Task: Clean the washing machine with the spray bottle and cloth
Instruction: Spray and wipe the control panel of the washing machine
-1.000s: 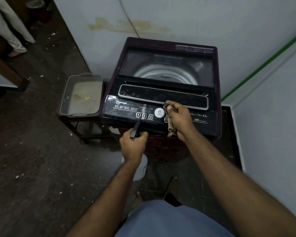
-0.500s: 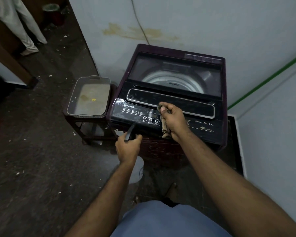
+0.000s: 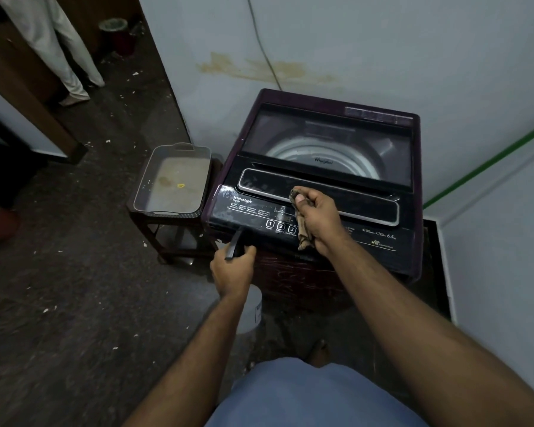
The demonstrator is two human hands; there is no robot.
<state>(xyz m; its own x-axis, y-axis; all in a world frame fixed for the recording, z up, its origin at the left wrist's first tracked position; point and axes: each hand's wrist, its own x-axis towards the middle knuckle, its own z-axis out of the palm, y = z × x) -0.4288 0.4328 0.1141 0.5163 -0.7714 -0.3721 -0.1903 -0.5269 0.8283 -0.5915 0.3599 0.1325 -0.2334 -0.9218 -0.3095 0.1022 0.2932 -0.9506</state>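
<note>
Two hands work: right hand (image 3: 316, 215) fingers clenched on cloth (image 3: 304, 231), pressed to washer (image 3: 321, 186) panel; left hand (image 3: 233, 269) grips bottle (image 3: 250, 309) below. Wipe with overlapping strokes, sparing the buttons.

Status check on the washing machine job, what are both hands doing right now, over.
Left hand shut on spray bottle, held low at machine front. Right hand shut on cloth, pressed on washing machine control panel. Nothing in the way.

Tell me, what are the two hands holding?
The right hand grips a bunched cloth by its upper part. The left hand holds a spray bottle by its neck.
</note>
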